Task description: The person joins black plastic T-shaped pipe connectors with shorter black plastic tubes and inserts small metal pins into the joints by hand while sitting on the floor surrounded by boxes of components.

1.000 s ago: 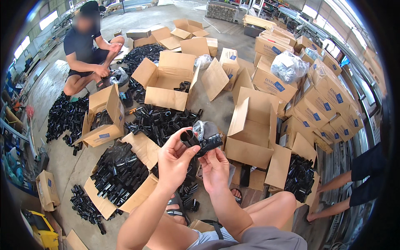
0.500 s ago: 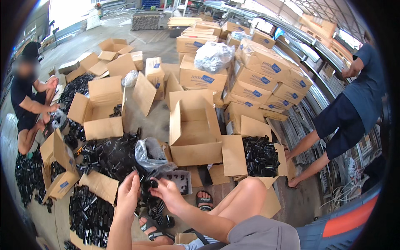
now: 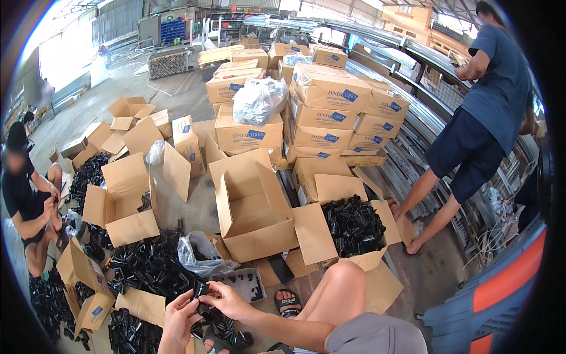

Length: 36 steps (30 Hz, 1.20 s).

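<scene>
Both of my hands are raised before my lap and meet at a small black plastic part (image 3: 201, 288). My left hand (image 3: 178, 317) pinches it from the left and below. My right hand (image 3: 227, 301) grips it from the right, with thumb and fingertips against it; its exact shape is partly hidden by my fingers. Loose black parts (image 3: 221, 330) lie under my hands. Just beyond them is a shallow grey tray (image 3: 233, 293) with small black pieces in it. A clear plastic bag (image 3: 194, 259) stands beside a large heap of black parts (image 3: 147, 259).
An open carton (image 3: 262, 242) stands ahead, with a carton of black parts (image 3: 354, 233) to its right. Taped cartons (image 3: 330, 118) are stacked beyond. One person (image 3: 26, 194) sits at the left; another person (image 3: 480, 112) stands at the right near a grey-and-orange object (image 3: 501, 277).
My hands, slightly apart before, have come together on the black part. The view has shifted, so the cartons and heaps appear farther left. The person on the right has a more upright stance.
</scene>
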Available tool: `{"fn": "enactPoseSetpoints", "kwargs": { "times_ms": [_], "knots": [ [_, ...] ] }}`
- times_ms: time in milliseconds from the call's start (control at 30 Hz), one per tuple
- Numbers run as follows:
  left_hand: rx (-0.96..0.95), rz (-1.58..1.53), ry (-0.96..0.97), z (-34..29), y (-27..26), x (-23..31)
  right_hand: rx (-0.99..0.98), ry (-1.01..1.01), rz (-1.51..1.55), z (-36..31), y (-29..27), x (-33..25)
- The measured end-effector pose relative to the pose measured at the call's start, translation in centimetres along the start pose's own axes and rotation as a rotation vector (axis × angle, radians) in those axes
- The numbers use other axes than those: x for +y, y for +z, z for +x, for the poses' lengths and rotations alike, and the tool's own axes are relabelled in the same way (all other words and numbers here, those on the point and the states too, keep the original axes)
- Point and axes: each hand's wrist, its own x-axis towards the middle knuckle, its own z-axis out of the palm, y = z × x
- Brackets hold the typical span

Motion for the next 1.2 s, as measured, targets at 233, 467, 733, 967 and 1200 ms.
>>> {"fn": "enactPoseSetpoints", "kwargs": {
  "times_ms": [233, 467, 733, 967, 1200],
  "knots": [
    [-0.005, 0.033, 0.025, 0.5, 0.4, -0.2, -0.044, -0.058, 0.175, 0.9, -0.4, 2.5],
    [-0.104, -0.1, 0.06, 1.2, -0.7, -0.9, -0.233, 0.041, 0.169, 0.7, -1.1, 0.3],
    [-0.114, -0.224, 0.042, -1.2, 0.2, 1.1, -0.306, -0.082, 0.041, 1.7, -1.6, -2.5],
    [-0.039, -0.163, 0.013, -3.7, -0.1, 2.2, -0.005, 0.351, -1.083, 6.6, -7.3, 14.3],
    [0.066, -0.147, -0.023, -2.8, -0.6, 1.1, 0.063, 0.819, -1.198, 6.9, -9.7, 24.9]
  ]
}}
